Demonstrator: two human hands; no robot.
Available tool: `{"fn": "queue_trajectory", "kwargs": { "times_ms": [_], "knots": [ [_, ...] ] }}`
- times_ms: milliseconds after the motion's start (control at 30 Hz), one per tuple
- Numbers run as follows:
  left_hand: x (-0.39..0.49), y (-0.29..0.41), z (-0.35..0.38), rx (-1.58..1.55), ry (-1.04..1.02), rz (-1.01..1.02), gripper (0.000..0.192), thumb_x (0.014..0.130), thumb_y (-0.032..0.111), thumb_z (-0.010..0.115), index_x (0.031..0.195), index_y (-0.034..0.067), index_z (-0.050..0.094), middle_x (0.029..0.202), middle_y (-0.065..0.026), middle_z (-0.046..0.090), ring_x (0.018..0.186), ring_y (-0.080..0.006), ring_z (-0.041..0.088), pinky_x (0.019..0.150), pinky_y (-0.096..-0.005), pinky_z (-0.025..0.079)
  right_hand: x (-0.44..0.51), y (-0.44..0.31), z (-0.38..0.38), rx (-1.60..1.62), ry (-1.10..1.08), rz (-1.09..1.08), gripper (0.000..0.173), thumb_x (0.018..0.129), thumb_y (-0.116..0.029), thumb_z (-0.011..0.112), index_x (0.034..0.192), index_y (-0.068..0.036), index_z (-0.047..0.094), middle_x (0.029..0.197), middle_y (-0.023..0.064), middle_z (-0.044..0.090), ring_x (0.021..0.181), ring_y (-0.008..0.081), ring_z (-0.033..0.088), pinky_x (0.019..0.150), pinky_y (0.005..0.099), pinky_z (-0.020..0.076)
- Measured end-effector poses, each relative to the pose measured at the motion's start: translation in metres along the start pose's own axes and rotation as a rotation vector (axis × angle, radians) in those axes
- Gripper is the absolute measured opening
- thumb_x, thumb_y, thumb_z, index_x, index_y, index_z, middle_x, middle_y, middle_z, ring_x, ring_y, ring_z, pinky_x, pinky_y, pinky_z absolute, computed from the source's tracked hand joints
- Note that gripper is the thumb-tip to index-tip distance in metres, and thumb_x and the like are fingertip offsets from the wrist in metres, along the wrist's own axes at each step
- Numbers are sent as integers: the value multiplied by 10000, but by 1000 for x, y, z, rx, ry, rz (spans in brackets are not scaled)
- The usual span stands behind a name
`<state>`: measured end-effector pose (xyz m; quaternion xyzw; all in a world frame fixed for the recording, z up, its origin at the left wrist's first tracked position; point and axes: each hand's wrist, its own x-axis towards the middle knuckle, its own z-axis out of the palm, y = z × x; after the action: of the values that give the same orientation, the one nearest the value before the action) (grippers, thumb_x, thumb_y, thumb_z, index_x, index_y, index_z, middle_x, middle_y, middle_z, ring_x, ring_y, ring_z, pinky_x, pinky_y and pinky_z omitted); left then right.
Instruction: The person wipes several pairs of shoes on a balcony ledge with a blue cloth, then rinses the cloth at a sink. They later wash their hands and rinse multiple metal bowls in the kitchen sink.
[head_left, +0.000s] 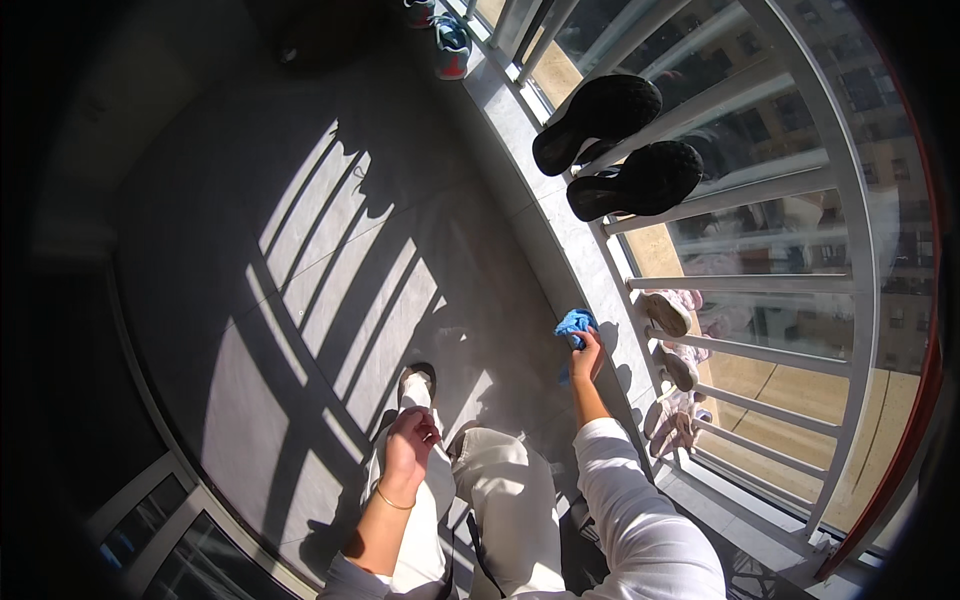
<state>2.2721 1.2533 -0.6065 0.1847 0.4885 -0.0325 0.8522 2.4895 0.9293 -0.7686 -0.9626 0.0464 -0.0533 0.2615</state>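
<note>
My right hand (588, 355) grips a bunched blue cloth (576, 324) at the inner edge of the pale stone ledge (541, 174). Part of the cloth hangs below the hand, against the ledge's side. In front of my bent leg in white trousers (504, 487), my left hand (409, 444) is loosely curled, and nothing shows in it. Closest to the right hand along the railing is a pair of pale pink and white shoes (667, 313), resting with their soles turned towards me.
White railing bars (742, 283) rise from the ledge before glass panels. Black shoes (634, 180) lean on the bars farther up, and grey-red sneakers (452, 51) stand beyond. More pale shoes (670, 421) rest lower right. Bar shadows stripe the grey tiled floor (480, 225). A framed glass door (187, 525) stands lower left.
</note>
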Motion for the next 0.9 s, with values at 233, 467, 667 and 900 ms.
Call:
{"fn": "queue_trajectory", "kwargs": {
  "times_ms": [233, 467, 667, 900],
  "knots": [
    [-217, -8, -96, -157, 50, 18, 130, 903, 189, 607, 1007, 113, 590, 838, 6, 558, 760, -137, 509, 714, -302, 444, -218, 17, -272, -40, -87, 655, 356, 682, 73, 597, 953, -90, 761, 1006, 143, 729, 919, 301, 700, 857, 337, 525],
    [-393, 86, -136, -16, 30, -23, 81, 888, 146, 597, 952, 103, 619, 810, -2, 574, 713, -138, 530, 666, -285, 469, -435, -65, -525, 878, 293, 966, 516, 736, 229, 507, 1174, -4, 649, 1131, 139, 658, 1006, 253, 656, 879, 361, 545],
    [-478, 117, -165, 294, -253, -52, 147, 902, 150, 595, 1027, 75, 616, 827, -14, 579, 731, -143, 541, 672, -294, 471, -660, -128, -654, 1286, 514, 1035, 581, 792, 136, 558, 1336, -62, 522, 1243, 176, 592, 1114, 321, 620, 969, 446, 519],
    [-703, -5, -157, 718, -656, -201, 259, 955, 244, 517, 1122, 56, 580, 962, -56, 570, 811, -140, 557, 775, -294, 479, -942, -118, -705, 1324, 377, 1187, 561, 704, 129, 664, 1226, -58, 581, 1201, 119, 596, 1123, 317, 600, 1005, 462, 496]
  ]
}}
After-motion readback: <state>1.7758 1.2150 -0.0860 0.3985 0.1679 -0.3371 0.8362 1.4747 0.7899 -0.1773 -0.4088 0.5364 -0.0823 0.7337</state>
